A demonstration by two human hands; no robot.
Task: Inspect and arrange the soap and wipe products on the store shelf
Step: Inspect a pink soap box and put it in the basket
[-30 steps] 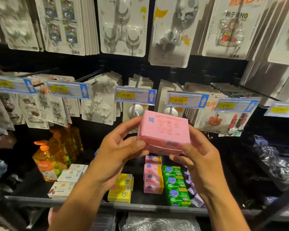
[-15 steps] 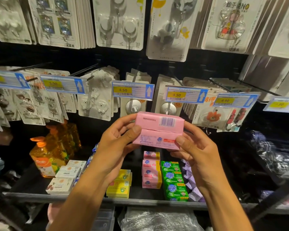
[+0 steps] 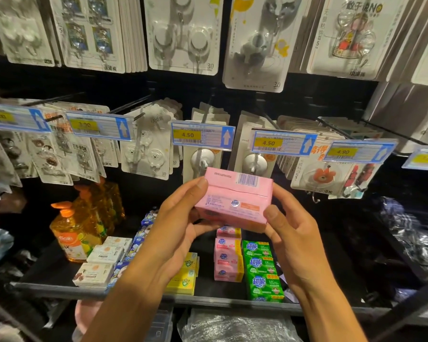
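We held a pink soap box (image 3: 234,199) above the shelf (image 3: 134,293), barcode side up, our left hand (image 3: 181,228) and right hand (image 3: 290,239) each grasping an end; more pink soap boxes (image 3: 226,261) sat directly below it.

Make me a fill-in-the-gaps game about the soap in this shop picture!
The left hand and right hand hold up a ____ box.
The striped bars on its top face are a ____.
Two price tags just above it both read ____.
On the shelf, the packs just right of the pink stack are ____.
Missing words: pink, barcode, 4.50, green.
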